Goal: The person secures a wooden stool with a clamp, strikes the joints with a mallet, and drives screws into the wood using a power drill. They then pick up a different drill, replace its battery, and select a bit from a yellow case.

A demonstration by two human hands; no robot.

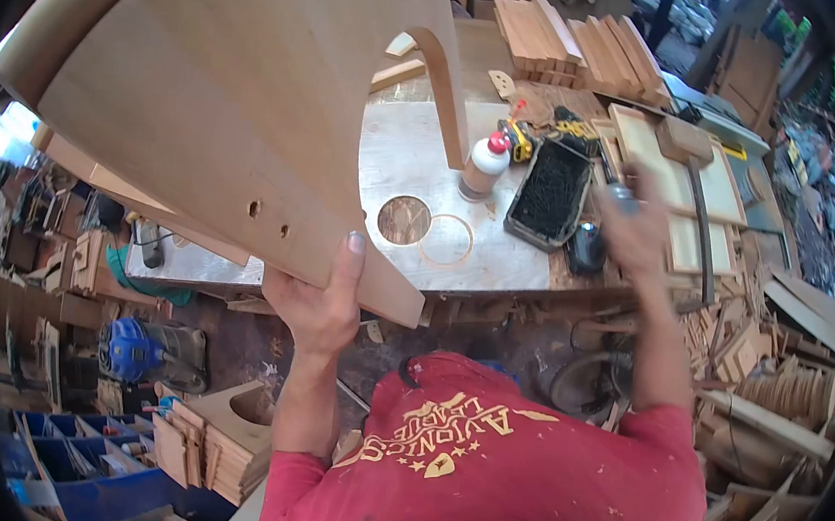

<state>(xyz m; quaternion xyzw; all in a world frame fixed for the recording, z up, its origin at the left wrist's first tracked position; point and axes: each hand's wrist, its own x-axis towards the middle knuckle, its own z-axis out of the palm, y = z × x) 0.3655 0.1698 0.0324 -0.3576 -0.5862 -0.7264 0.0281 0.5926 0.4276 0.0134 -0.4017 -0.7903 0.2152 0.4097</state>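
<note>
My left hand [321, 303] grips the lower edge of a large curved wooden panel [223, 91], held tilted up over the left end of the workbench [418, 150]. The panel has small drilled holes near my thumb and a curved cut-out on its right side. My right hand [633, 236] is blurred over the bench's right part, next to a black tray-like brush [550, 188]. Its fingers are closed around a small grey object [623, 197] that I cannot identify.
A white glue bottle with a red cap [485, 162] stands on the bench by a round disc [404, 220] and a wooden ring [447, 240]. Stacked planks [560, 33] and framed panels [691, 186] lie beyond. A blue power tool [133, 349] and wood offcuts sit below.
</note>
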